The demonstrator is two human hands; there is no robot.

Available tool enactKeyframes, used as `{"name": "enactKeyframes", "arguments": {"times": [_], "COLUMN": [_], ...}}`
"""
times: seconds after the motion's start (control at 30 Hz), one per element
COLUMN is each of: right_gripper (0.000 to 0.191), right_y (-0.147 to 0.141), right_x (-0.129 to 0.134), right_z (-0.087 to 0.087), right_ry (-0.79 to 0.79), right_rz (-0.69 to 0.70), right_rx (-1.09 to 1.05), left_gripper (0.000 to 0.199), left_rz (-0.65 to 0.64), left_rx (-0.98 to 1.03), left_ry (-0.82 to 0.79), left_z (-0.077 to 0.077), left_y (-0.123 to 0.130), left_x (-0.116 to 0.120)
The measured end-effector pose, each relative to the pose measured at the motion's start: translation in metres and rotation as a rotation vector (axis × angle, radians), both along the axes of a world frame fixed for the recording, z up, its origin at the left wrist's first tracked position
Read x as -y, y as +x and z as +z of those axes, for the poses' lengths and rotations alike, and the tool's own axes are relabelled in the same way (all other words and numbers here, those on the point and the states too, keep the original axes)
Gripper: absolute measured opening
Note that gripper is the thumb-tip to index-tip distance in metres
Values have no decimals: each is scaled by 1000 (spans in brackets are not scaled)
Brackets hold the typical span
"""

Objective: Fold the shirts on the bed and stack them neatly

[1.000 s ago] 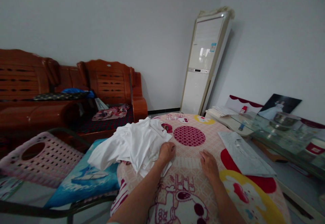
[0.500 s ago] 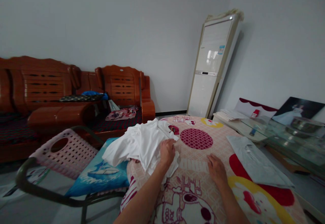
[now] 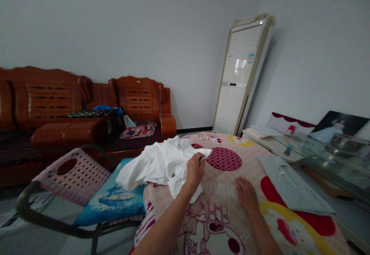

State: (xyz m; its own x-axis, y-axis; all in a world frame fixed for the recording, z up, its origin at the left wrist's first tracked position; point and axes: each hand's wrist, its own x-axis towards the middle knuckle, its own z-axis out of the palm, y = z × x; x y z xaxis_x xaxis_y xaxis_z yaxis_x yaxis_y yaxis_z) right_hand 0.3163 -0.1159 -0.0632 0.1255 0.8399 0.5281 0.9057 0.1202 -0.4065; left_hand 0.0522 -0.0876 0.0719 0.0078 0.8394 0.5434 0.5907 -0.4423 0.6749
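Patterned tablecloth (image 3: 215,193): left hand (image 3: 195,170) pinches white cloth (image 3: 164,162), right hand (image 3: 247,193) empty, fingers loosely spread

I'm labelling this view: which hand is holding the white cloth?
The bare left hand, its fingers pinching an edge of the crumpled white cloth; the right hand rests open on the pink patterned tablecloth.

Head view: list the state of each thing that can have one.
White cloth: bunched, one edge raised.
Left hand: closed on the white cloth.
Right hand: open, holding nothing.
Grey cloth: lying flat.
Pink patterned cloth: crumpled.
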Motion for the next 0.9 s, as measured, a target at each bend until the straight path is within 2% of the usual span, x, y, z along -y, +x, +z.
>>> {"name": "enactKeyframes", "arguments": {"times": [0.07, 0.13, 0.23, 0.33, 0.4, 0.53, 0.6, 0.7, 0.8, 0.9], "right_gripper": [41, 49, 59, 54, 51, 49, 50, 49, 46, 44], "right_y": [2, 4, 6, -4, -16, -37, -41, -41, -39, -30], "right_x": [3, 7, 14, 18, 20, 21, 21, 19, 14, 9], "right_z": [5, 12, 22, 29, 34, 45, 47, 46, 41, 34], "right_ry": [-16, -46, -78, -103, -120, -171, -193, -178, -120, -36], "right_rz": [25, 35, 66, 142, 196, 312, 327, 296, 265, 139], "right_rx": [-157, -365, -631, -659, -630, -690, -728, -777, -809, -799], "left_gripper": [15, 14, 13, 12, 11, 13, 15, 14, 31, 42], "left_rz": [-246, -367, -362, -347, -348, -322, -339, -421, -472, -542], "left_rx": [2, -25, -42, -12, 46, 166, 174, 155, 154, 151], "left_ry": [1, -22, -134, -188, -182, -162, -144, -100, -43, 34], "left_z": [-6, -22, -55, -78, -82, -77, -77, -79, -82, -81], "left_y": [43, 76, 98, 96, 93, 92, 94, 96, 97, 96], "left_x": [15, 26, 31, 28, 25, 23, 22, 21, 23, 28]}}
